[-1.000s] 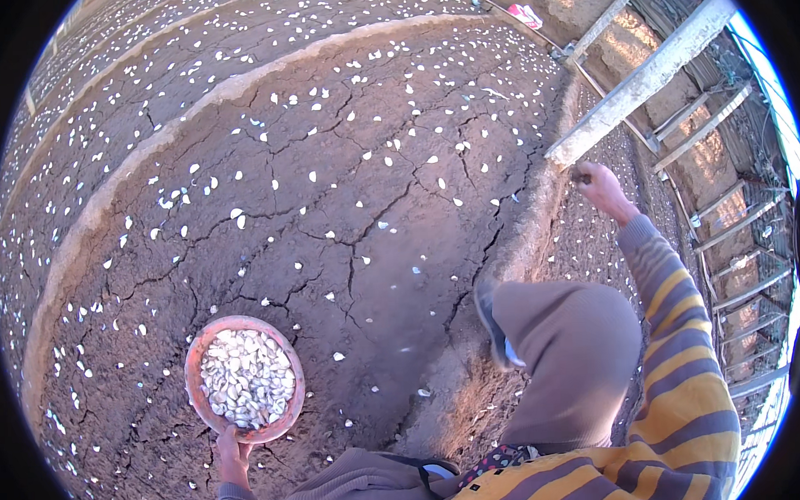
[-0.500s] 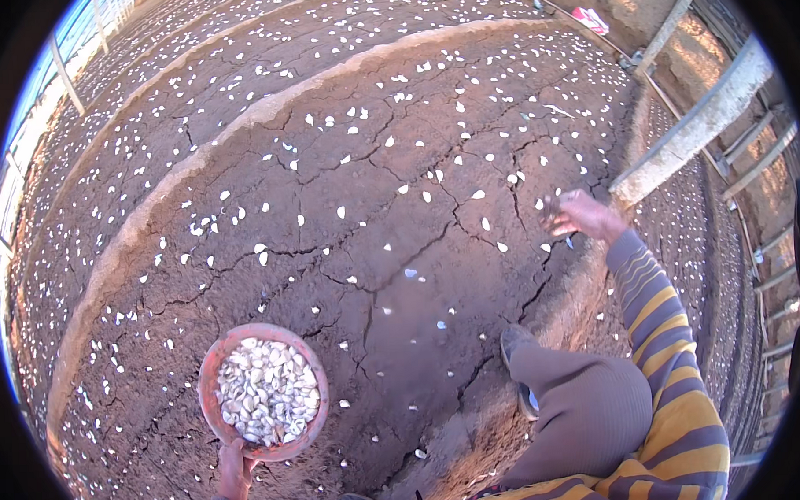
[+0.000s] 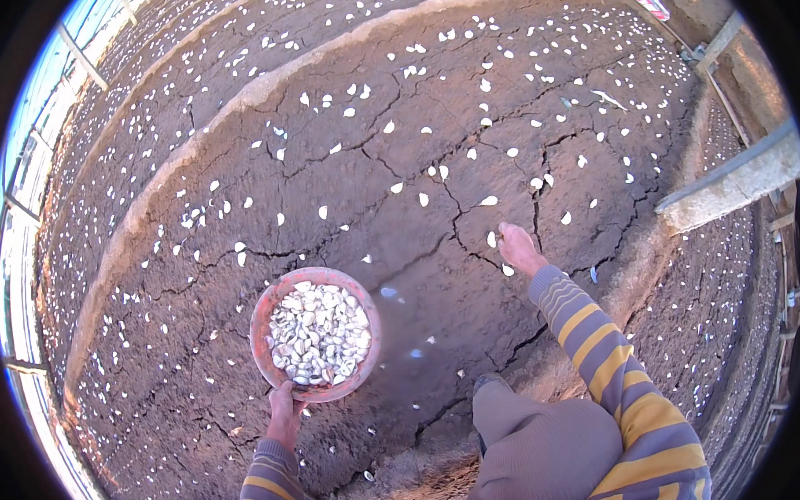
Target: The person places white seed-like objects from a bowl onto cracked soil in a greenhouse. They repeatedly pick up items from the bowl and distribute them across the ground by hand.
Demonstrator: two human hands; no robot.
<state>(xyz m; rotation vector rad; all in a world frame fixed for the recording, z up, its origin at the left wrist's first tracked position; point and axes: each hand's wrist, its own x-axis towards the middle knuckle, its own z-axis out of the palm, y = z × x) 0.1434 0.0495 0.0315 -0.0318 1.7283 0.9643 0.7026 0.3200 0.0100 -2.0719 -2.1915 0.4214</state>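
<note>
My left hand (image 3: 284, 416) grips the near rim of a round reddish bowl (image 3: 373, 317), thumb over the edge. Heaped inside it are many whitish garlic cloves (image 3: 319, 330). Out to the right, my right hand (image 3: 520, 249) is low over the cracked soil with its fingers drawn together; whatever they hold, if anything, is hidden. One clove (image 3: 491, 239) lies right beside those fingertips, and another clove (image 3: 507, 270) is just below the hand.
Scattered cloves dot the cracked brown bed (image 3: 418, 276). A raised soil ridge (image 3: 176, 156) curves along its far and left sides. At right a pale post (image 3: 732, 181) juts in over the bed edge. My bent knee (image 3: 552, 447) is at lower right.
My right hand has come left and slightly nearer, its fingers now closer together. The bowl, in my left hand, has moved right and farther up in view. The whole view has shifted somewhat.
</note>
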